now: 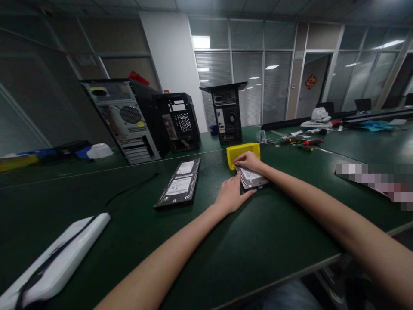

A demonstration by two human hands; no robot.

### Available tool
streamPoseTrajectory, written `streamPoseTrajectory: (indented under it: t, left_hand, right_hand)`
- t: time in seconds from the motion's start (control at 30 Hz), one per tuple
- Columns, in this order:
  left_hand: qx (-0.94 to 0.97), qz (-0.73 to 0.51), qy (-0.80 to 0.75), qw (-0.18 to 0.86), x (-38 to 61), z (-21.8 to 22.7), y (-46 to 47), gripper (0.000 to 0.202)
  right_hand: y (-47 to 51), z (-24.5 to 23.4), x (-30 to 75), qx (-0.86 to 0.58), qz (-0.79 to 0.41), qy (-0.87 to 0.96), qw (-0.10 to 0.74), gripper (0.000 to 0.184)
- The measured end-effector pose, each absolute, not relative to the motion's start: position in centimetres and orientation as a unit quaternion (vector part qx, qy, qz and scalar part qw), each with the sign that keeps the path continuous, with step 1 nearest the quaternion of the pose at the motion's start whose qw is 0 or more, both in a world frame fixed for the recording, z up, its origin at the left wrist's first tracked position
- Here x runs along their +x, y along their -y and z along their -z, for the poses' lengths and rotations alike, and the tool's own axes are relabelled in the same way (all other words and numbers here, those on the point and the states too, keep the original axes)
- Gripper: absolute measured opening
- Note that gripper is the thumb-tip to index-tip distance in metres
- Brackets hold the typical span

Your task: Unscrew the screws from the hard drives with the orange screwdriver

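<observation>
A hard drive (251, 175) with a white label lies on the green table in front of me. My left hand (231, 193) grips its near left corner, fingers along the left side and thumb stretched along the front edge. Over the drive's far left corner is my right hand (249, 161), its fingertips pinched together. Anything between those fingertips is too small or hidden to make out. Just behind stands a yellow plastic box (243, 151), partly covered by the right hand. To the left, two more hard drives (179, 185) lie end to end.
Computer cases (138, 120) stand at the back left, another case (227, 116) behind the yellow box. Screwdrivers (312, 141) and other tools lie at the back right. A white device (74, 245) with a black strap lies near left; a thin black cable (132, 188) lies beyond it.
</observation>
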State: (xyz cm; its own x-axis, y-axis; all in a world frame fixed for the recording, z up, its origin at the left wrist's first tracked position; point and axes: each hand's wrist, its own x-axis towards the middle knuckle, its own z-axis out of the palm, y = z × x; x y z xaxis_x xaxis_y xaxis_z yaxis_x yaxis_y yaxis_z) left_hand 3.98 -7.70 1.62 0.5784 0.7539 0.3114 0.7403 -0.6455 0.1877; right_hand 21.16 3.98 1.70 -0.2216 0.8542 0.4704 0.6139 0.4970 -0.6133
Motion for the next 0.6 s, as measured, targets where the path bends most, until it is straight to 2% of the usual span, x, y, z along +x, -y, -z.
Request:
streamPoseTrajectory:
  t: [0.23,0.6]
  left_hand:
    - [0.889,-0.183,-0.420,0.013,3.9,-1.5,7.6,0.078]
    - [0.889,-0.186,-0.418,0.021,3.9,-1.7,7.6,0.079]
  right_hand:
    - [-4.3,-1.7,21.0,-0.471,-0.139,0.787,0.374,0.022]
    - [-5.7,-1.1,21.0,-0.509,-0.160,0.757,0.378,0.022]
